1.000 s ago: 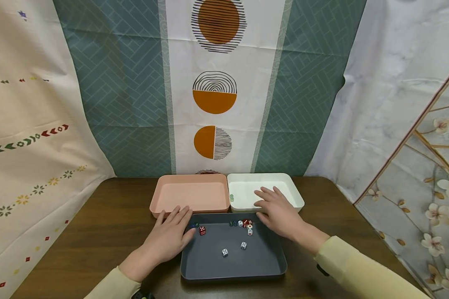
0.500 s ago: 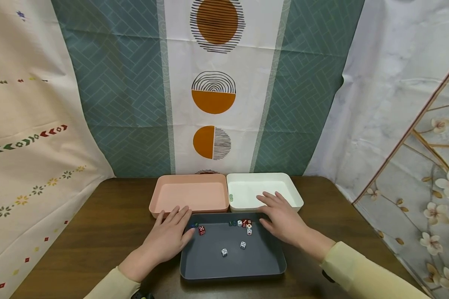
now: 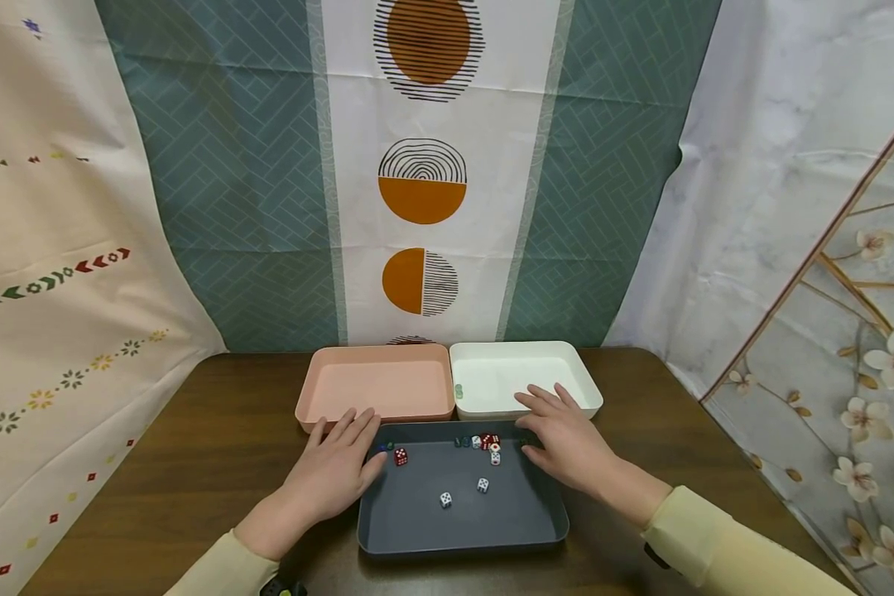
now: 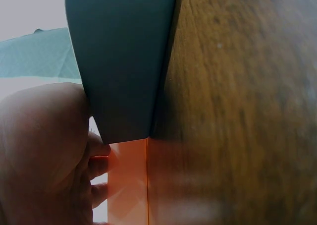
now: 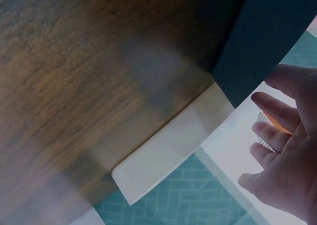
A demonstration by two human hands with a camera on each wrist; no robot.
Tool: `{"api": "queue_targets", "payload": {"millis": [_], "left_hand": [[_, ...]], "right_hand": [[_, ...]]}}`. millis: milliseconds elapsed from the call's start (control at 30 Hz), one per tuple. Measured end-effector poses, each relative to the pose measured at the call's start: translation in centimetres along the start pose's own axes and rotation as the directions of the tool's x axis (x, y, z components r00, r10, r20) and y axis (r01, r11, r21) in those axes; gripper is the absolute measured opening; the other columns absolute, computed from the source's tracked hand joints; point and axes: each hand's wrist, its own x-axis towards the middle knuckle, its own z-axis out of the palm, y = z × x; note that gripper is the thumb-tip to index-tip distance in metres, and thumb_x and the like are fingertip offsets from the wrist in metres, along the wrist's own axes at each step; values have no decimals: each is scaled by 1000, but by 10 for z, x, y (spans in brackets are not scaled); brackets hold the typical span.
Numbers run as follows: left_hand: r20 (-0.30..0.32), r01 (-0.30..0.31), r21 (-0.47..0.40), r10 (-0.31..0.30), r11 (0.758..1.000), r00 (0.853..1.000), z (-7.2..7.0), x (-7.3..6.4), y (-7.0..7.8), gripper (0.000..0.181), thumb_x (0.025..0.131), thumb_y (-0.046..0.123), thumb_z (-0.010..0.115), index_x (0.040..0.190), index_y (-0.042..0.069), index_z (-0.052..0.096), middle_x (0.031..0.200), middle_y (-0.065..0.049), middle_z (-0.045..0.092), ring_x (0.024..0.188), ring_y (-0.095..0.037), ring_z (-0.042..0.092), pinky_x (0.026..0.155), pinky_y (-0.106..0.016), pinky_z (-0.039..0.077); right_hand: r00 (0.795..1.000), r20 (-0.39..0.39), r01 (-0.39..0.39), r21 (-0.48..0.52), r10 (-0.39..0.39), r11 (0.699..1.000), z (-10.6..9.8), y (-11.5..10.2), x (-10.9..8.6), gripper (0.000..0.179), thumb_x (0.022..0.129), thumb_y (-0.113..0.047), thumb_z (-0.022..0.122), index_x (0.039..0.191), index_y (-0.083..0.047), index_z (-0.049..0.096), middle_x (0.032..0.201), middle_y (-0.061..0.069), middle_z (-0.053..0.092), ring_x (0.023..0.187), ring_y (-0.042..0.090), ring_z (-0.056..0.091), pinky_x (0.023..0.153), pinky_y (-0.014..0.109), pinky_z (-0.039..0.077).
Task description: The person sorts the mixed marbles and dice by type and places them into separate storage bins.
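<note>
Two grips, both relaxed, nothing visibly held: left grip [image 3: 329, 478] at the dark tray's [image 3: 507, 523] far-left corner, right grip [image 3: 569, 440] at its far-right. Over the last second, only the right grip shifted, slightly rightward off the dice cluster [image 3: 486, 442]; no dice moved, so the work looks no further along. Red die [image 3: 401, 456] just right of left thumb, cluster left of right thumb, two white dice [image 3: 445, 500] between grips.

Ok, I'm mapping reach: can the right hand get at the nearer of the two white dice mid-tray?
Probably yes: the right hand looks empty; only bare tray floor shows between it and that white die.
</note>
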Motion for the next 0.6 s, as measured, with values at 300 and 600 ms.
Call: {"api": "queue_targets", "payload": {"millis": [300, 600], "left_hand": [[-2, 3, 7, -3, 1000, 1000, 2, 0, -2, 68, 115, 45, 57, 168, 3, 45, 176, -16, 39, 164, -42, 29, 128, -75, 14], [-4, 3, 8, -3, 1000, 1000, 2, -1, -2, 69, 115, 45, 57, 168, 3, 45, 175, -16, 39, 164, -43, 30, 128, -75, 14]], "right_hand": [[1000, 14, -7, -5, 7, 1000, 8, -3, 0, 28, 86, -15, 95, 109, -3, 84, 150, 19, 66, 150, 42, 52, 125, 67, 33], [999, 39, -17, -45, 18, 999, 9, -7, 0, 29, 84, -12, 96, 108, -1, 84, 148, 20, 67, 149, 43, 53, 125, 67, 34]]}}
